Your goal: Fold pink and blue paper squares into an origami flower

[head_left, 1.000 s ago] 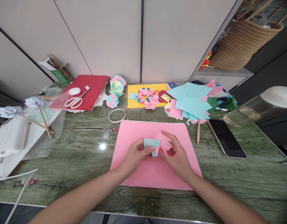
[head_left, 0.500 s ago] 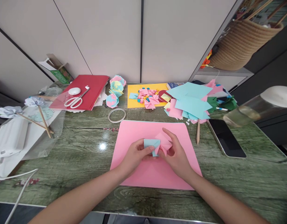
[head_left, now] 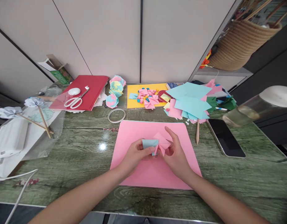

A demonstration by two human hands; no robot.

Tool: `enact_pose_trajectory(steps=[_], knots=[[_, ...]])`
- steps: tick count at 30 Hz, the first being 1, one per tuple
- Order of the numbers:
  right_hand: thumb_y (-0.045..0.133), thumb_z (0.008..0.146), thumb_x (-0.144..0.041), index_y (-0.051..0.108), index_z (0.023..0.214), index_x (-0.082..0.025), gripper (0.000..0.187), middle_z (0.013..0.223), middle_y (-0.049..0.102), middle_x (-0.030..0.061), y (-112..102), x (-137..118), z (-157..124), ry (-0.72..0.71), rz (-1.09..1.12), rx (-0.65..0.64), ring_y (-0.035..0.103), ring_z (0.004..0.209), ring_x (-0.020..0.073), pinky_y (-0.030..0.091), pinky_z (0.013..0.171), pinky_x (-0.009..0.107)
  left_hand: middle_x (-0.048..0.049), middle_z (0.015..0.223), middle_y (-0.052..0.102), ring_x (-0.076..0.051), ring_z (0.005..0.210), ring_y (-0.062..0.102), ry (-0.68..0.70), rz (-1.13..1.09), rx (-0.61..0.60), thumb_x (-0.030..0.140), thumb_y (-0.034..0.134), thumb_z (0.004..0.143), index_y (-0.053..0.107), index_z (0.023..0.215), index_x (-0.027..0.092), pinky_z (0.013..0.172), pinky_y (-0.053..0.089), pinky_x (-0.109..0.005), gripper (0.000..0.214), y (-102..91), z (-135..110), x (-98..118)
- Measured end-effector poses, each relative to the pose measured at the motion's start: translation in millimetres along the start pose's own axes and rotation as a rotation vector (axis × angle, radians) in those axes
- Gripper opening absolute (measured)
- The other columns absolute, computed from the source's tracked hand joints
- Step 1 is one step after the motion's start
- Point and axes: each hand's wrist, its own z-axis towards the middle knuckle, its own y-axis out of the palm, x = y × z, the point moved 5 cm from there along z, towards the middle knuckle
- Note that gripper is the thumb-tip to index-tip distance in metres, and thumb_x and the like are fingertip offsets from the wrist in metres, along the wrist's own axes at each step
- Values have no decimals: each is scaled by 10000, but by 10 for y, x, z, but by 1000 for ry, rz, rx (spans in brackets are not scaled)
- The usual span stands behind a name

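Observation:
Above a large sheet of pink paper (head_left: pixel 138 174), my left hand (head_left: pixel 136 153) pinches a folded light-blue paper piece (head_left: pixel 149 143), thumb on top. Joined to its right side is a folded pink paper piece (head_left: pixel 162 143) with pointed flaps. My right hand (head_left: pixel 177 155) grips the pink piece from below and the right, its thumb near the lower flaps and its index finger raised off the paper. Where exactly the two pieces interlock is partly hidden by my fingers.
Behind the sheet lie a tape roll (head_left: pixel 116 115), folded paper balls (head_left: pixel 112 100), a yellow sheet (head_left: pixel 131 104) with small folded pieces and light-blue paper (head_left: pixel 192 96). A phone (head_left: pixel 226 137) and clear bottle (head_left: pixel 244 112) stand right; scissors (head_left: pixel 75 101) rest on red paper (head_left: pixel 92 88) left.
The joined paper pieces have shifted slightly left and tilted in my hands. My right index finger has lifted a little away from the pink piece.

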Motion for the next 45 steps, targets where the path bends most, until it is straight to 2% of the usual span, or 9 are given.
enact_pose_trajectory(steps=[6, 11, 18, 25, 28, 32, 37, 41, 45], knots=[[504, 705, -101, 202, 1302, -315, 703, 1385, 242, 43, 18, -1, -27, -16, 89, -71, 541, 929, 187, 468, 791, 383, -34, 779, 589, -139, 689, 549, 11, 49, 43, 238, 676, 628, 511, 824, 137, 660, 449, -284, 275, -24, -2, 15], [516, 724, -128, 189, 1308, -299, 691, 1392, 221, 33, 39, -62, -78, -94, 119, -82, 292, 1232, 229, 329, 974, 438, -51, 799, 582, -153, 703, 546, 27, 63, 56, 252, 660, 638, 508, 843, 135, 636, 458, -289, 281, -8, -9, 62], [544, 755, -225, 232, 1283, -306, 618, 1358, 291, 45, 77, -9, -93, -53, 59, 2, 358, 1191, 227, 346, 959, 443, -32, 726, 576, -139, 645, 533, 70, 169, 91, 237, 627, 660, 545, 814, 128, 611, 428, -262, 205, -24, -49, 26], [538, 765, -319, 237, 1283, -300, 599, 1334, 322, 53, 23, -8, -17, 9, 113, 7, 462, 1082, 232, 428, 856, 410, -31, 737, 597, -146, 676, 547, 78, -8, -54, 84, 509, 666, 595, 812, 124, 691, 430, -286, 175, 28, -27, 43], [524, 773, -331, 241, 1281, -296, 582, 1295, 374, 61, 21, 11, -10, 34, 115, 11, 505, 1021, 227, 459, 796, 394, -45, 755, 609, -158, 712, 549, 85, 71, -73, 125, 574, 673, 601, 833, 117, 714, 421, -289, 163, 45, -21, 36], [548, 758, -311, 271, 1268, -285, 581, 1328, 332, 43, -14, -25, -30, -51, -4, 72, 359, 1175, 239, 371, 919, 408, -61, 802, 616, -166, 736, 553, 64, 87, -85, 216, 608, 690, 603, 868, 119, 718, 424, -297, 203, 48, -17, -9], [501, 787, -293, 213, 1300, -287, 588, 1345, 303, 70, -11, -29, -63, -82, -65, 17, 458, 1071, 240, 424, 841, 415, -52, 782, 617, -140, 694, 545, 44, 118, -31, 252, 634, 675, 611, 843, 127, 669, 433, -266, 210, 13, -3, -29], [451, 817, -266, 180, 1313, -291, 566, 1359, 284, 59, 4, -43, -78, -163, -68, -32, 417, 1122, 224, 392, 884, 402, -44, 732, 616, -123, 651, 539, 45, 110, -12, 267, 621, 688, 619, 805, 121, 639, 432, -245, 187, -1, 5, 3], [462, 809, -263, 185, 1312, -291, 575, 1363, 279, 67, -10, -28, -67, -124, -61, -16, 488, 1021, 213, 435, 800, 378, -37, 716, 618, -115, 645, 542, -18, 26, -2, 268, 639, 668, 636, 785, 118, 661, 445, -246, 189, -9, 18, -34]])
